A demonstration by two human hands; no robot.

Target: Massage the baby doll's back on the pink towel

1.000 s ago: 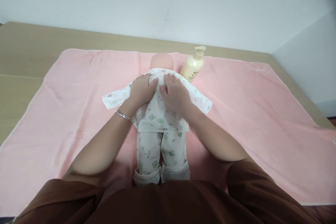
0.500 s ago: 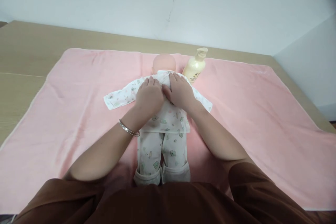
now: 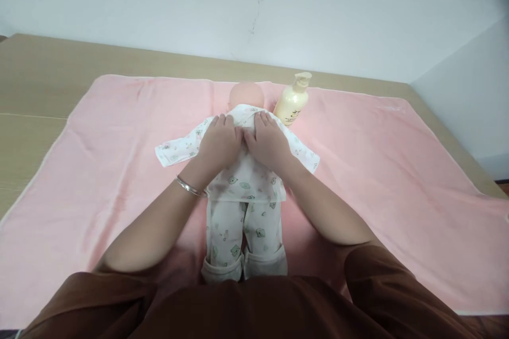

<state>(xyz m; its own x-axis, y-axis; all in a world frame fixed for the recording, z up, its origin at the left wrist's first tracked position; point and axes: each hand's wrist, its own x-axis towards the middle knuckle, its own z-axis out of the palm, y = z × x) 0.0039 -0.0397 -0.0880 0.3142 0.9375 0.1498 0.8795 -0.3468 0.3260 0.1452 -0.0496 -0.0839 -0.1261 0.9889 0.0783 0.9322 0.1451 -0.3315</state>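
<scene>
A baby doll (image 3: 247, 190) in a white printed top and trousers lies stretched out, its bald head (image 3: 245, 95) at the far end and no face showing. Both its sleeves spread outward. On the left of its upper back rests my left hand (image 3: 221, 140), laid flat with the fingers pointing away from me. My right hand (image 3: 270, 140) lies flat on the right side of the upper back, thumb apart from the fingers. The two thumbs come close together over the middle. Neither hand holds anything; they hide part of the top.
A cream pump bottle (image 3: 292, 103) stands just right of the doll's head. Under everything is a pink blanket (image 3: 382, 190) with slight creases, spread over a wooden table (image 3: 43, 71). A white wall (image 3: 159, 5) rises behind the table.
My hands stay on the doll's back; the thumbs have come closer together, and my left hand has shifted slightly left. The whole view has moved a little. Doll and bottle stay in place.
</scene>
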